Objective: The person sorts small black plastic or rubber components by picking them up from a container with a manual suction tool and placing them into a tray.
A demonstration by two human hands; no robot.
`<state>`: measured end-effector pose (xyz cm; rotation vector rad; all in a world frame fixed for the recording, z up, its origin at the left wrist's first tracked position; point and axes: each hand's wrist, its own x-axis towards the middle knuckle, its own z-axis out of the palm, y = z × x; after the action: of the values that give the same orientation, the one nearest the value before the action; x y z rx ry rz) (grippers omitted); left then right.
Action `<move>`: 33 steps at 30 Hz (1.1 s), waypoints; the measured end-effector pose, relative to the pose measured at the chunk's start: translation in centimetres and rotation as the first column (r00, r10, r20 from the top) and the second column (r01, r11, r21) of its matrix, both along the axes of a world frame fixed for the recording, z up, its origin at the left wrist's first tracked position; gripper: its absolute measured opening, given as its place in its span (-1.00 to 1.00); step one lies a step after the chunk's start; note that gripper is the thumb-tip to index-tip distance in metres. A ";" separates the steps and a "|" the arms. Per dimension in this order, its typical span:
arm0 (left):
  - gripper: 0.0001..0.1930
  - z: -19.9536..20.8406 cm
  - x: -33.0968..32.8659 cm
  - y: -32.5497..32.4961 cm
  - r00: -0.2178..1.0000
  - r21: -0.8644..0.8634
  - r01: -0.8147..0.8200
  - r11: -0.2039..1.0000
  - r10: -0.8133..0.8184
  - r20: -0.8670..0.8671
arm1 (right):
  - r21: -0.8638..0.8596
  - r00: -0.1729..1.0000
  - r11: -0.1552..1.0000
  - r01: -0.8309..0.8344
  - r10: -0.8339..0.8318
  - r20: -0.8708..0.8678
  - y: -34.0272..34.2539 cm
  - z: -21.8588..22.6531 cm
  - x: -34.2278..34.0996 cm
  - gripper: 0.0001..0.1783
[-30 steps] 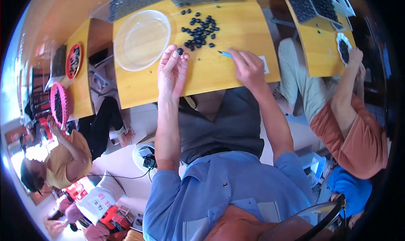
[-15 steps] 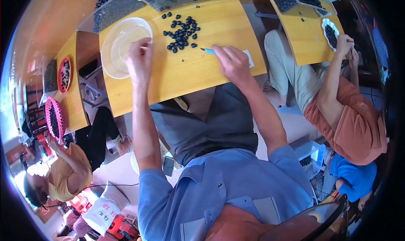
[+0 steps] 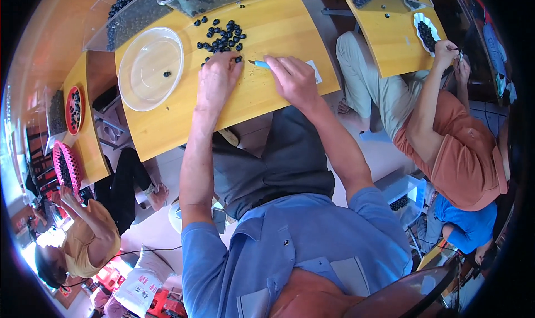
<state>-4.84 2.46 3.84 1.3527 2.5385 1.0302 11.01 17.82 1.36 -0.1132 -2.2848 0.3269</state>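
Between the bent fingertips of my left hand (image 3: pixel 216 81) is a small dark, round, berry-like piece (image 3: pixel 238 59), just below a loose pile of similar dark pieces (image 3: pixel 225 37). My right hand (image 3: pixel 293 79) grips a small knife (image 3: pixel 260 64) with a light blue handle. Its short blade points left toward the piece and does not touch it. A round, clear plastic bowl (image 3: pixel 142 62) stands on the wooden table (image 3: pixel 178 123), left of my left hand. A single dark piece (image 3: pixel 166 74) lies inside the bowl.
Clear bins (image 3: pixel 214 1) heaped with dark pieces stand along the table's far edge. A white card (image 3: pixel 314 72) lies beyond my right hand. At side tables, one person (image 3: pixel 460 145) works on the right beside a white dish (image 3: pixel 417 35), another (image 3: pixel 92 229) on the left by a pink basket (image 3: pixel 77 159).
My left hand has moved right from the bowl to the pile. A dark piece now shows in the bowl. My right hand still holds the knife. The whole view has shifted slightly.
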 end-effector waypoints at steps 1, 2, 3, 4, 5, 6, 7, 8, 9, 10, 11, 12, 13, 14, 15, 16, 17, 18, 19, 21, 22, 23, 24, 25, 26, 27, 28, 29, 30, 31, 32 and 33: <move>-0.75 0.4 0.2 -0.1 1.000 -0.001 0.005 1.000 -0.005 0.004 | 0.001 1.000 1.000 -0.001 0.001 -0.007 0.1 0.0 0.0 -0.66; -0.76 0.9 0.6 -0.3 0.978 0.024 -0.117 0.993 0.112 0.175 | 0.000 1.000 1.000 0.004 -0.004 -0.003 0.1 0.0 0.1 -0.66; -0.77 1.2 0.7 -0.6 0.914 0.026 -0.243 0.970 0.220 0.341 | 0.004 1.000 1.000 0.002 -0.002 -0.004 0.0 0.0 -0.1 -0.67; -0.72 0.6 0.4 -1.2 0.748 0.102 -0.288 0.952 0.157 0.645 | 0.008 1.000 1.000 0.000 0.000 -0.005 -0.1 0.1 -0.1 -0.67; -0.72 0.2 0.3 -1.8 0.747 0.100 -0.286 0.953 0.156 0.647 | 0.008 1.000 1.000 0.003 -0.003 -0.003 -0.1 0.2 -0.1 -0.67; -0.69 -0.1 0.5 -2.4 0.571 0.232 -0.401 0.886 0.044 0.819 | 0.005 1.000 1.000 0.007 -0.007 0.012 -0.1 0.2 0.0 -0.67; -0.66 -0.5 0.6 -2.8 0.377 0.316 -0.535 0.783 -0.114 0.919 | 0.003 1.000 1.000 0.012 -0.012 0.026 -0.2 0.2 0.0 -0.67; -0.62 -0.9 0.6 -3.0 0.317 0.343 -0.587 0.733 -0.181 0.931 | 0.003 1.000 1.000 0.010 -0.010 0.030 -0.2 0.3 0.0 -0.67; -0.62 -0.9 0.6 -3.2 0.315 0.341 -0.590 0.732 -0.181 0.932 | 0.007 1.000 1.000 0.009 -0.009 0.030 -0.1 0.3 0.0 -0.66; -0.63 -0.9 0.6 -3.5 0.286 0.353 -0.624 0.697 -0.217 0.933 | 0.011 1.000 1.000 0.007 -0.008 0.030 -0.1 0.3 -0.1 -0.66; -0.64 -1.0 0.7 -3.7 0.258 0.363 -0.657 0.661 -0.255 0.932 | 0.012 0.999 1.000 0.004 -0.005 0.033 -0.1 0.2 -0.1 -0.66; -0.64 -0.7 0.7 -3.7 0.256 0.362 -0.658 0.660 -0.256 0.932 | 0.003 1.000 1.000 0.003 -0.003 0.028 -0.1 0.0 -0.1 -0.66; -0.65 -0.3 0.7 -3.7 0.226 0.364 -0.669 0.647 -0.290 0.930 | -0.005 1.000 1.000 0.001 -0.001 0.022 0.0 -0.1 -0.1 -0.66; -0.65 -0.1 0.7 -3.7 0.196 0.366 -0.680 0.635 -0.323 0.926 | -0.004 1.000 1.000 0.001 -0.001 0.024 0.1 -0.2 -0.2 -0.66; -0.65 -0.4 0.7 -3.9 0.197 0.366 -0.683 0.632 -0.323 0.926 | -0.004 1.000 1.000 0.000 0.000 0.018 0.0 -0.3 -0.3 -0.65; -0.67 -0.8 0.6 -3.9 0.298 0.383 -0.628 0.678 -0.245 0.923 | -0.004 1.000 1.000 -0.001 0.001 0.013 0.0 -0.3 -0.4 -0.65; -0.69 -1.2 0.5 -4.1 0.400 0.389 -0.570 0.724 -0.169 0.901 | -0.002 1.000 1.000 -0.004 0.004 0.013 -0.1 -0.2 -0.4 -0.65; -0.69 -1.1 1.0 -3.8 0.397 0.388 -0.571 0.723 -0.171 0.902 | 0.000 1.000 1.000 0.001 -0.001 0.013 -0.1 -0.2 -0.4 -0.64; -0.72 -0.8 2.0 -3.2 0.466 0.405 -0.539 0.739 -0.139 0.874 | 0.003 1.000 1.000 0.007 -0.007 0.012 -0.1 -0.1 -0.3 -0.64; -0.74 -0.9 2.9 -2.5 0.533 0.420 -0.506 0.753 -0.109 0.839 | 0.005 1.000 1.000 0.000 0.000 0.029 -0.1 0.1 -0.1 -0.63; -0.75 -1.4 3.1 -2.4 0.508 0.412 -0.491 0.767 -0.131 0.851 | 0.005 0.999 1.000 -0.006 0.006 0.042 -0.2 0.2 0.0 -0.63; -0.76 -1.8 3.3 -2.3 0.482 0.405 -0.475 0.782 -0.153 0.862 | 0.007 0.999 1.000 -0.006 0.006 0.042 -0.2 0.2 0.0 -0.63; -0.77 -1.9 3.7 -1.9 0.462 0.423 -0.465 0.777 -0.194 0.865 | 0.008 0.999 1.000 -0.017 0.016 0.042 -0.2 0.2 0.0 -0.62; -0.77 -2.3 3.7 -1.8 0.460 0.425 -0.462 0.779 -0.199 0.865 | 0.009 0.999 1.000 -0.027 0.026 0.042 -0.2 0.2 0.1 -0.62; -0.78 -2.8 3.8 -1.7 0.502 0.418 -0.440 0.795 -0.168 0.848 | 0.011 0.999 1.000 -0.022 0.022 0.044 -0.1 0.1 0.0 -0.62; -0.78 -3.0 3.9 -1.5 0.543 0.409 -0.417 0.812 -0.138 0.828 | 0.008 0.999 0.999 -0.044 0.043 0.025 -0.1 0.1 -0.1 -0.62; -0.78 -3.0 4.0 -1.4 0.541 0.409 -0.412 0.815 -0.142 0.829 | 0.004 0.998 0.998 -0.065 0.065 0.006 0.0 0.0 -0.1 -0.61; -0.78 -3.1 4.2 -1.3 0.551 0.404 -0.418 0.814 -0.126 0.825 | 0.004 0.998 0.998 -0.059 0.059 0.007 -0.1 -0.1 -0.1 -0.61; -0.78 -3.1 4.2 -1.2 0.561 0.399 -0.425 0.813 -0.109 0.820 | 0.010 0.998 0.998 -0.058 0.057 0.011 -0.1 -0.2 -0.1 -0.61; -0.78 -3.1 4.3 -1.0 0.561 0.398 -0.420 0.816 -0.112 0.820 | 0.015 0.998 0.998 -0.057 0.056 0.015 -0.2 -0.2 -0.1 -0.61; -0.77 -3.2 4.4 -0.9 0.571 0.383 -0.422 0.822 -0.087 0.816 | 0.014 0.999 0.999 -0.051 0.050 0.015 -0.1 -0.2 0.0 -0.61; -0.77 -3.3 4.4 -0.9 0.581 0.366 -0.427 0.826 -0.059 0.811 | 0.017 0.998 0.998 -0.057 0.057 0.028 -0.1 -0.1 0.0 -0.62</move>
<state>-0.44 1.55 0.54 0.3980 1.7422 1.9449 11.04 17.69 1.24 -0.0436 -2.3208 0.3370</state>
